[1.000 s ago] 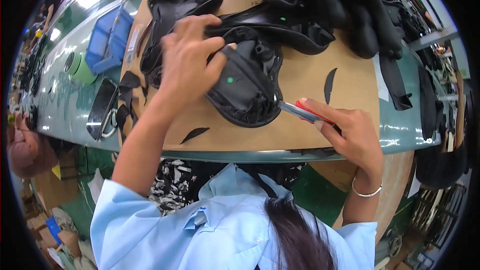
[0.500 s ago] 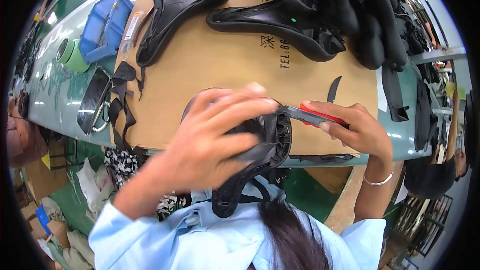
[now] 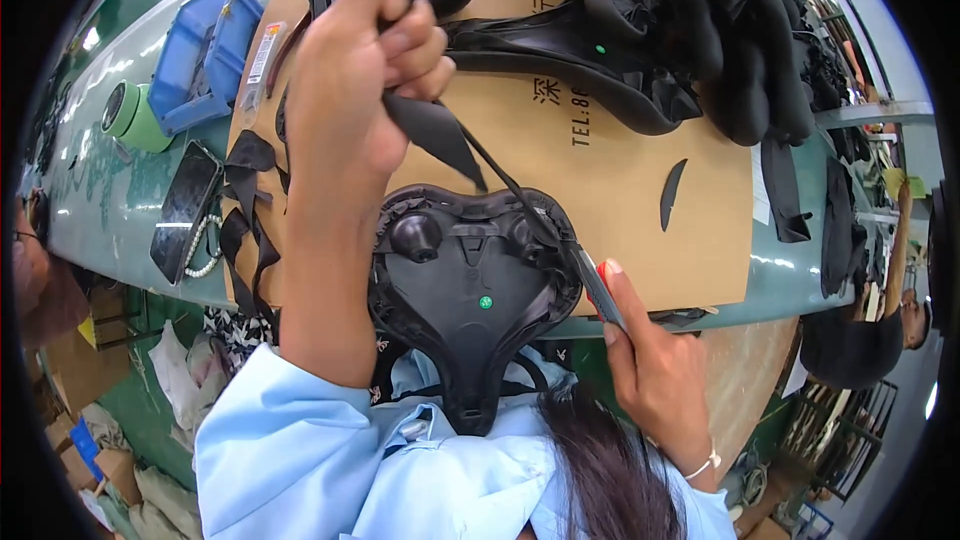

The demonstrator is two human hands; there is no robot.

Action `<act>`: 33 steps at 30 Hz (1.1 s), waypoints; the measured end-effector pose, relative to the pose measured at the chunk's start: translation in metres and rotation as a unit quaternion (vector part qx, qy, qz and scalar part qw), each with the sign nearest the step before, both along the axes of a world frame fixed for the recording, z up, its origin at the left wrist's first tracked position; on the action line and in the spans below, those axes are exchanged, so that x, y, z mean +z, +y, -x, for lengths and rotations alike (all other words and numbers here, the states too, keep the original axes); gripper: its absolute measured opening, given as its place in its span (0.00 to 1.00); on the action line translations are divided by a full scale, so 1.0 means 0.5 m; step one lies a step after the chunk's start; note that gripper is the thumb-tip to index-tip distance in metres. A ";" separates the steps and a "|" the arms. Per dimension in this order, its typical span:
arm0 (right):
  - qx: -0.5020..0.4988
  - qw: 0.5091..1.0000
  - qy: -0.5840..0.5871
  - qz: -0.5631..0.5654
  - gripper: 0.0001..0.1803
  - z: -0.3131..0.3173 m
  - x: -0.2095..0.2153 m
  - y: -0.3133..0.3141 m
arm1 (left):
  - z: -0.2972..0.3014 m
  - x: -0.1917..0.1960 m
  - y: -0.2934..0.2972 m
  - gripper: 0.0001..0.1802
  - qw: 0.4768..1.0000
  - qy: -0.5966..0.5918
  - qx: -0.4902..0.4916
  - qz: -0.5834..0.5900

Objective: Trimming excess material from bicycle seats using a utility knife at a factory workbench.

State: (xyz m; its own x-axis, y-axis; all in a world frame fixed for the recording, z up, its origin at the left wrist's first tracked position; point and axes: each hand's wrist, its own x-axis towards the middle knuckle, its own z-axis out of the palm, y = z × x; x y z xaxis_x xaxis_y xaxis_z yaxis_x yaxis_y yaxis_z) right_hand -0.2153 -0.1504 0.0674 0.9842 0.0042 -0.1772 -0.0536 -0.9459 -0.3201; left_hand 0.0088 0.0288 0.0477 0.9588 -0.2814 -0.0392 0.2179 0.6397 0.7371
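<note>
A black bicycle saddle (image 3: 440,275) lies underside up at the near table edge, its narrow nose toward my body and a small green sticker on its underside. My left hand (image 3: 365,80) is raised above its left side, in a fist closed on a strip of black cover material (image 3: 438,135). That strip runs taut down to the saddle's upper right rim. There, the tip of a red and grey utility knife (image 3: 603,295) meets the rim, near the strip. My right hand (image 3: 658,375) grips the knife's handle from the lower right.
More black saddles (image 3: 560,40) lie at the far side of the cardboard sheet (image 3: 640,260), heaped toward the right. Black offcuts (image 3: 250,150), a phone (image 3: 187,190), a bead bracelet (image 3: 205,250), a green roll (image 3: 135,115) and a blue bin (image 3: 205,55) are on the left. A curved scrap (image 3: 673,195) lies right.
My left hand has moved up and away from the saddle, drawing the black strip out. The knife has swung steeper as my right hand moved down and nearer. The saddle's underside is now uncovered.
</note>
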 end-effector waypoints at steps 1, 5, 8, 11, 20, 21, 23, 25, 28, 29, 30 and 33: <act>-0.036 0.999 0.011 0.017 0.35 0.008 0.000 0.011 | 0.012 0.009 0.002 0.18 0.999 0.004 0.040 0.004; -0.134 0.987 0.082 0.040 0.29 0.039 0.011 0.044 | 0.056 0.017 0.005 0.18 0.979 -0.046 0.193 0.037; -0.111 0.993 0.027 -0.007 0.33 0.080 -0.009 0.066 | 0.072 0.055 0.045 0.15 0.877 -0.151 0.452 0.063; -0.111 0.988 -0.040 -0.096 0.31 0.103 -0.033 0.053 | 0.077 0.045 0.085 0.13 0.820 -0.205 0.532 -0.049; -0.228 0.850 -0.213 -0.425 0.42 -0.058 -0.135 0.036 | 0.098 -0.038 0.090 0.28 0.739 -0.288 -0.197 -0.577; -0.208 0.849 -0.225 -0.431 0.43 -0.062 -0.100 0.037 | 0.083 -0.032 0.095 0.28 0.737 -0.286 -0.184 -0.584; -0.134 0.856 -0.285 -0.411 0.44 -0.082 -0.073 0.003 | 0.048 -0.035 0.099 0.30 0.818 -0.168 -0.410 -0.367; -0.122 0.786 -0.389 -0.465 0.41 -0.113 -0.019 -0.025 | -0.062 0.006 0.115 0.31 0.735 -0.183 -0.300 -0.579; -0.238 0.737 -0.469 -0.424 0.31 -0.103 -0.023 -0.058 | -0.193 0.065 0.123 0.28 0.972 -0.086 -0.074 -0.206; -0.239 0.747 -0.446 -0.431 0.29 -0.091 -0.034 -0.061 | -0.273 0.051 0.146 0.28 0.983 -0.135 -0.071 -0.099; -0.233 0.749 -0.442 -0.435 0.29 -0.085 -0.042 -0.053 | -0.349 0.033 0.154 0.31 0.985 -0.076 0.031 -0.149; -0.282 0.778 -0.397 -0.398 0.28 -0.073 -0.072 -0.040 | -0.471 -0.026 0.125 0.39 0.862 -0.040 0.150 -0.483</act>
